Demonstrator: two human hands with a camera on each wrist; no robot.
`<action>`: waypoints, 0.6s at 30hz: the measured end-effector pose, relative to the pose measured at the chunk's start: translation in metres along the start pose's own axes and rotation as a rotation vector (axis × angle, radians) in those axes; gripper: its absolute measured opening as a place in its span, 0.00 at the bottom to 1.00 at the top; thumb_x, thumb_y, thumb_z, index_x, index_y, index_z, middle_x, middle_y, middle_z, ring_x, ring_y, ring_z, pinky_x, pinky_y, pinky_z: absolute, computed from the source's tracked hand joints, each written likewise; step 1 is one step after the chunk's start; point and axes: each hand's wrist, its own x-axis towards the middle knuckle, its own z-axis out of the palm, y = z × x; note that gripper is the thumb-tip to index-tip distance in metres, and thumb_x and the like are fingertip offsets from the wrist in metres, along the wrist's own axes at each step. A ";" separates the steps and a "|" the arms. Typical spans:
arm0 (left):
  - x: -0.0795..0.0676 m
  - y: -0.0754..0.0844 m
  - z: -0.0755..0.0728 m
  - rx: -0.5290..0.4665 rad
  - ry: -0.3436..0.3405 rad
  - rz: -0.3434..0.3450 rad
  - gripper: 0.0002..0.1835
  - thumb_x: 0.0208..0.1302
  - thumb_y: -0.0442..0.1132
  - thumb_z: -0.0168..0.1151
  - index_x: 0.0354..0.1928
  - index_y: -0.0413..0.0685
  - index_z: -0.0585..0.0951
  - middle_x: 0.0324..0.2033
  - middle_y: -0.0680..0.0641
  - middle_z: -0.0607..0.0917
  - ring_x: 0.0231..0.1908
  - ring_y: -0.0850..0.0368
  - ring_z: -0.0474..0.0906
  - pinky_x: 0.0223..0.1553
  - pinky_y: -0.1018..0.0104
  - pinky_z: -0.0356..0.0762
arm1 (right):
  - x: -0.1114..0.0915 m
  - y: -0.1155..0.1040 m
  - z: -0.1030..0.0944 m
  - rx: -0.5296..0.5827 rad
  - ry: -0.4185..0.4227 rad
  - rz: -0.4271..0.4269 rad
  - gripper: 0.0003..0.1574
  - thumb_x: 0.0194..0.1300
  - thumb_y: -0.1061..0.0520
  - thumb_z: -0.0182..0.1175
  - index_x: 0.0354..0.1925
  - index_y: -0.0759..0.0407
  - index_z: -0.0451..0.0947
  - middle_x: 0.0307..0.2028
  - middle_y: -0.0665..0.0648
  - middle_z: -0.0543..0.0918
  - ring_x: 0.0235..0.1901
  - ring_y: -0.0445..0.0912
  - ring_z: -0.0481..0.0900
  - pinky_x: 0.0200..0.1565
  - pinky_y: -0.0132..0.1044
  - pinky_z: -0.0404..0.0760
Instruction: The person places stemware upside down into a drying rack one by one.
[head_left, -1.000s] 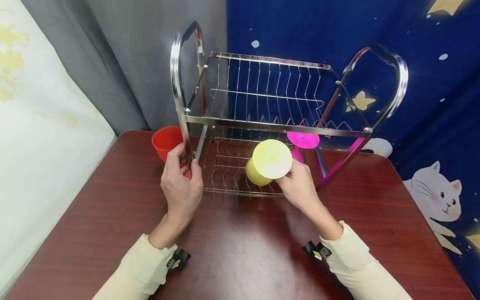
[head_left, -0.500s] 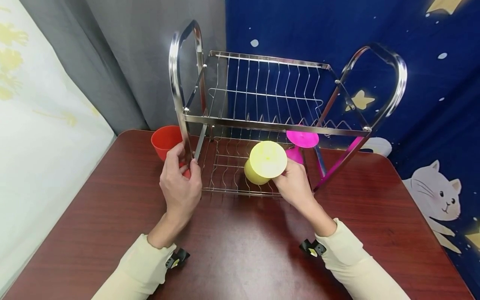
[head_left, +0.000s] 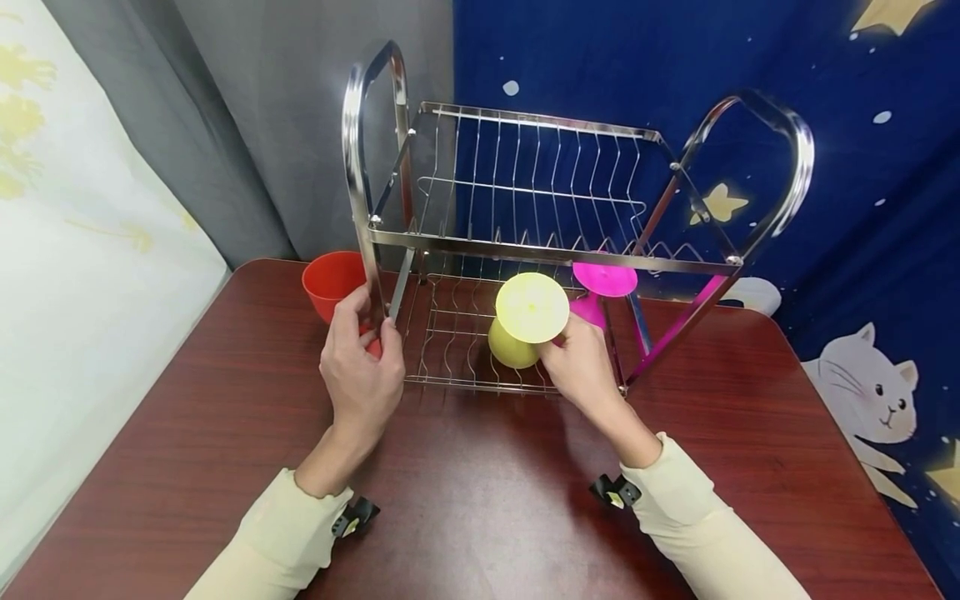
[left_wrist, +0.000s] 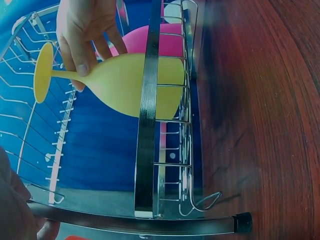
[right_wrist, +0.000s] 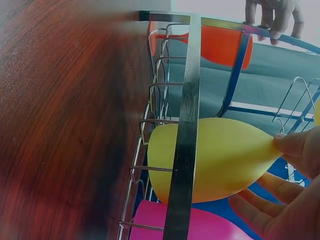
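A yellow plastic goblet [head_left: 534,307] stands upside down on the lower tier of a chrome two-tier dish rack [head_left: 555,251], its round foot uppermost. My right hand [head_left: 583,357] pinches its stem between thumb and fingers, clearest in the right wrist view, where the goblet's bowl [right_wrist: 225,155] lies behind the rack's front bar. My left hand [head_left: 362,367] grips the rack's left front post. Just right of the yellow one, a pink goblet [head_left: 604,278] is upside down on the same tier, partly hidden by my right hand and the rack.
Outside the rack's left side stands a red goblet [head_left: 328,279], mouth up, partly behind my left hand. The rack's upper tier [head_left: 536,194] overhangs the goblets. Brown wooden table [head_left: 480,500] extends in front, with grey and blue curtains behind.
My right hand has moved slightly left, and the yellow goblet's foot has shifted left and away while its bowl has barely moved. My left hand stays on the post.
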 end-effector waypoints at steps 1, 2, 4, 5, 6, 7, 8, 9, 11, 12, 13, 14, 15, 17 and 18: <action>0.000 0.000 0.000 0.002 0.000 0.001 0.19 0.55 0.26 0.57 0.51 0.37 0.78 0.40 0.40 0.83 0.38 0.49 0.82 0.41 0.82 0.76 | 0.000 0.000 0.001 0.002 -0.001 0.003 0.14 0.57 0.61 0.66 0.43 0.63 0.85 0.39 0.62 0.88 0.44 0.55 0.85 0.46 0.52 0.81; 0.000 0.000 0.000 0.003 0.001 0.002 0.19 0.55 0.26 0.57 0.51 0.37 0.78 0.40 0.40 0.83 0.37 0.49 0.82 0.41 0.82 0.76 | 0.001 -0.001 0.002 0.003 -0.001 0.005 0.14 0.57 0.60 0.66 0.43 0.63 0.85 0.39 0.62 0.88 0.44 0.55 0.85 0.46 0.52 0.81; 0.000 0.000 0.000 0.008 0.001 0.006 0.19 0.56 0.26 0.57 0.51 0.37 0.78 0.40 0.40 0.83 0.37 0.49 0.82 0.42 0.82 0.76 | 0.002 -0.001 0.003 0.002 -0.001 0.007 0.14 0.58 0.59 0.66 0.43 0.63 0.85 0.39 0.62 0.88 0.44 0.55 0.85 0.47 0.52 0.81; 0.000 0.000 0.000 0.009 0.001 0.007 0.19 0.56 0.26 0.57 0.51 0.36 0.78 0.40 0.40 0.83 0.37 0.49 0.82 0.42 0.82 0.76 | 0.002 -0.002 0.003 0.001 0.001 0.007 0.14 0.59 0.59 0.66 0.44 0.63 0.85 0.39 0.62 0.88 0.44 0.55 0.85 0.46 0.52 0.81; -0.001 0.000 0.000 0.011 0.000 0.009 0.19 0.56 0.26 0.57 0.51 0.36 0.77 0.40 0.40 0.83 0.37 0.49 0.82 0.42 0.82 0.76 | 0.003 -0.002 0.004 -0.002 0.003 0.005 0.14 0.59 0.58 0.66 0.43 0.62 0.85 0.39 0.62 0.88 0.43 0.54 0.85 0.45 0.52 0.81; -0.001 0.000 0.000 0.012 0.000 0.010 0.19 0.56 0.26 0.57 0.52 0.36 0.77 0.40 0.40 0.83 0.37 0.49 0.82 0.42 0.82 0.76 | 0.004 -0.002 0.005 -0.007 0.007 0.001 0.14 0.59 0.58 0.66 0.43 0.62 0.85 0.38 0.61 0.88 0.42 0.54 0.85 0.44 0.51 0.82; -0.001 0.000 -0.001 0.014 0.001 0.011 0.19 0.56 0.26 0.57 0.52 0.36 0.77 0.40 0.40 0.83 0.37 0.49 0.82 0.42 0.82 0.76 | 0.004 -0.002 0.006 -0.011 0.012 -0.002 0.14 0.59 0.57 0.66 0.43 0.62 0.85 0.37 0.61 0.88 0.38 0.53 0.85 0.42 0.51 0.82; -0.001 0.000 -0.001 0.016 0.001 0.013 0.19 0.56 0.26 0.57 0.52 0.36 0.77 0.40 0.40 0.83 0.37 0.49 0.82 0.42 0.82 0.76 | 0.005 -0.002 0.007 -0.016 0.017 -0.002 0.13 0.59 0.57 0.66 0.42 0.62 0.85 0.35 0.60 0.88 0.35 0.52 0.84 0.39 0.49 0.81; -0.001 0.000 0.000 0.018 0.002 0.013 0.19 0.56 0.26 0.57 0.52 0.36 0.77 0.40 0.40 0.83 0.37 0.49 0.82 0.42 0.82 0.75 | 0.006 -0.003 0.009 -0.026 0.030 0.001 0.11 0.60 0.56 0.67 0.39 0.61 0.85 0.30 0.59 0.87 0.29 0.51 0.79 0.33 0.47 0.78; 0.000 0.000 0.000 0.020 0.003 0.014 0.19 0.56 0.26 0.57 0.52 0.36 0.77 0.40 0.40 0.83 0.38 0.49 0.82 0.42 0.82 0.75 | 0.006 -0.003 0.011 -0.028 0.034 0.007 0.10 0.60 0.55 0.67 0.37 0.61 0.85 0.27 0.58 0.86 0.27 0.51 0.76 0.31 0.46 0.76; 0.000 0.000 0.000 0.021 0.004 0.014 0.19 0.56 0.26 0.57 0.52 0.36 0.77 0.40 0.40 0.83 0.37 0.49 0.82 0.42 0.83 0.75 | 0.007 -0.003 0.012 -0.030 0.039 0.013 0.09 0.60 0.55 0.67 0.36 0.60 0.85 0.26 0.58 0.85 0.26 0.51 0.74 0.29 0.46 0.74; -0.001 0.000 0.000 0.023 0.005 0.015 0.19 0.56 0.26 0.57 0.52 0.36 0.77 0.40 0.40 0.83 0.38 0.49 0.82 0.42 0.83 0.75 | 0.007 -0.003 0.013 -0.031 0.041 0.021 0.09 0.60 0.55 0.66 0.36 0.60 0.85 0.25 0.57 0.84 0.26 0.51 0.73 0.29 0.45 0.73; -0.001 0.000 0.000 0.024 0.006 0.014 0.19 0.56 0.26 0.57 0.52 0.36 0.78 0.40 0.40 0.83 0.38 0.49 0.82 0.42 0.83 0.75 | 0.008 -0.003 0.014 -0.032 0.043 0.028 0.09 0.61 0.55 0.66 0.35 0.59 0.85 0.25 0.57 0.84 0.26 0.51 0.73 0.29 0.45 0.73; -0.001 0.000 0.001 0.025 0.009 0.015 0.19 0.56 0.26 0.57 0.52 0.36 0.78 0.41 0.40 0.83 0.38 0.49 0.82 0.42 0.84 0.74 | 0.009 -0.003 0.016 -0.032 0.045 0.046 0.08 0.61 0.55 0.66 0.35 0.59 0.84 0.26 0.57 0.84 0.27 0.52 0.75 0.29 0.46 0.74; -0.001 0.000 0.001 0.023 0.011 0.016 0.19 0.56 0.26 0.57 0.52 0.36 0.77 0.41 0.40 0.83 0.38 0.49 0.82 0.42 0.84 0.74 | 0.009 -0.002 0.017 -0.033 0.047 0.055 0.08 0.61 0.55 0.65 0.35 0.59 0.84 0.27 0.58 0.85 0.27 0.52 0.76 0.30 0.47 0.75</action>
